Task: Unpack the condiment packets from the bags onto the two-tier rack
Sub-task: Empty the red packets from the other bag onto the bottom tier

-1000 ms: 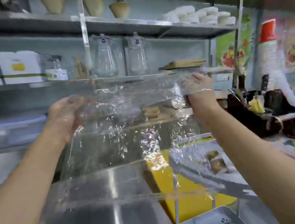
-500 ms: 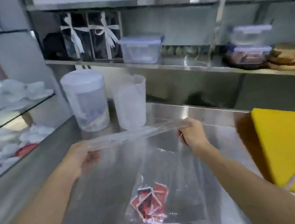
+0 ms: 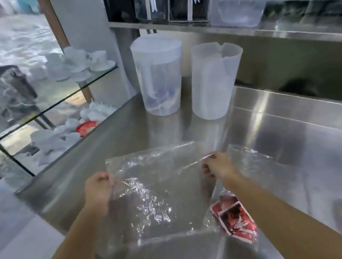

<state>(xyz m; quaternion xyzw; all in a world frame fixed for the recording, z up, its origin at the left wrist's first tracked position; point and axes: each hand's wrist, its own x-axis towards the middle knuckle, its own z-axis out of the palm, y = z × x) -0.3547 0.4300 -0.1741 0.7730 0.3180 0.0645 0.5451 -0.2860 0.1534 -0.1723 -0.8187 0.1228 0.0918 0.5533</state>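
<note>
A clear plastic bag (image 3: 152, 189) is stretched flat just above the steel counter (image 3: 276, 136). My left hand (image 3: 99, 187) pinches its left edge and my right hand (image 3: 217, 166) pinches its right edge. Beside my right forearm lies a second clear bag (image 3: 248, 158) with several red condiment packets (image 3: 235, 217) inside, at its lower end. The two-tier rack is out of the frame.
Two translucent plastic jugs (image 3: 159, 74) (image 3: 213, 79) stand at the back of the counter. A lidded plastic box (image 3: 238, 3) sits on the steel shelf above. On the left, glass shelves (image 3: 84, 84) hold white cups.
The view swung down and left from the shelves to the counter. The empty bag, held high before, now lies low over the counter, and the packets show to the right of it.
</note>
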